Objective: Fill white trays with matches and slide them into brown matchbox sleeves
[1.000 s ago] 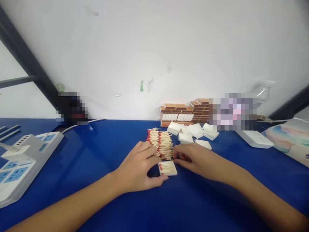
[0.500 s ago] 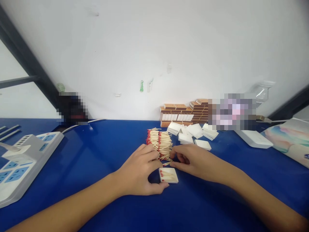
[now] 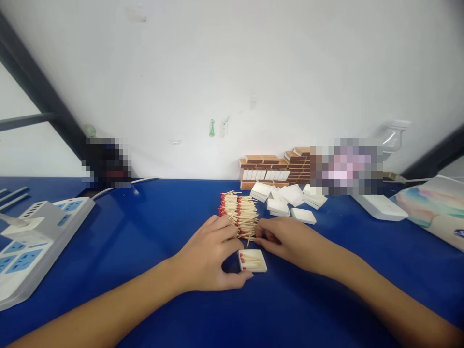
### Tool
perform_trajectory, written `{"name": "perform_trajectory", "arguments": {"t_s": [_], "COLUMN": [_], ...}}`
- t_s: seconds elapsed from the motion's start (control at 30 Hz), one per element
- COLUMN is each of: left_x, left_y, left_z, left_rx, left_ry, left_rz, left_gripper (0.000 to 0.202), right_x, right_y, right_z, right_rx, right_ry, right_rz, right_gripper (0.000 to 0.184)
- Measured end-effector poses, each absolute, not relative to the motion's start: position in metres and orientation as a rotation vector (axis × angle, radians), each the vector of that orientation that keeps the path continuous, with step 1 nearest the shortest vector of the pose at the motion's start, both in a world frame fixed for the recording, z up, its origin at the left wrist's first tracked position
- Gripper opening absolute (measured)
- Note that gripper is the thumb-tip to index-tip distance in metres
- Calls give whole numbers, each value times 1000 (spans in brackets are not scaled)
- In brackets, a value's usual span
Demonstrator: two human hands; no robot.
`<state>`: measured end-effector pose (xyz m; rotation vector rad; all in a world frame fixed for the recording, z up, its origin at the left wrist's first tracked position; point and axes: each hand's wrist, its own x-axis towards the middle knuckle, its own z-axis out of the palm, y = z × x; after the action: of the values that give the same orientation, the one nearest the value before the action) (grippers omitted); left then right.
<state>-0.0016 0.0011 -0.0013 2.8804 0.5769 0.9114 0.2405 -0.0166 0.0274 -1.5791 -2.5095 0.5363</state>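
Matchbox tray (image 3: pixel 260 253), white, shallow and open-topped, is seen lying flat on the blue tabletop (image 3: pixel 152 251), in front of the match pile (image 3: pixel 247 210). A few loose matches (image 3: pixel 253 260) are contained in it, their red heads set toward the left wall and their pale sticks slanted rightward; part of the white floor is left uncovered. In the match pile, sticks are heaped in two side-by-side columns, heads mostly to the left; some at the near edge are skewed.

Left hand (image 3: pixel 210 256) is laid palm down beside the tray's left end. Thumb and forefinger are parted wide, with the tray's left end between them; whether it is gripped cannot be told. Other fingers are bent toward the pile.

Right hand (image 3: pixel 290 237) is rested at the pile's near right edge, fingers curled, thumb and forefinger narrowly spaced. Whether a match is pinched cannot be told. Spare white trays (image 3: pixel 292 195) are scattered behind it, before stacked matchboxes (image 3: pixel 266 183).
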Motion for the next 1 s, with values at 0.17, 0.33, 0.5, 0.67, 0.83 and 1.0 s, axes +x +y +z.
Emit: {"name": "perform_trajectory", "arguments": {"t_s": [0.17, 0.33, 0.5, 0.67, 0.83, 1.0], "left_x": [-2, -2, -2, -2, -2, -3], "left_y": [3, 3, 3, 3, 4, 5], "left_z": [-2, 0, -1, -1, -3, -3], "left_rx": [2883, 2880, 2883, 2888, 2899, 2899], "left_ry": [598, 608, 616, 627, 624, 644], "left_rz": [925, 943, 948, 934, 929, 915], "left_gripper": [31, 31, 31, 32, 33, 32], "right_x": [247, 252, 256, 261, 264, 261], "right_y": [-15, -15, -15, -15, -13, -16], "right_z": [29, 33, 37, 37, 33, 38], "right_rx": [-1619, -1668, -1594, -1557, -1530, -1511], "right_ry": [-2561, -2547, -2477, -2410, -2412, -2387], "right_rz": [516, 504, 574, 619, 630, 707], "right_gripper": [16, 18, 23, 28, 25, 27]}}
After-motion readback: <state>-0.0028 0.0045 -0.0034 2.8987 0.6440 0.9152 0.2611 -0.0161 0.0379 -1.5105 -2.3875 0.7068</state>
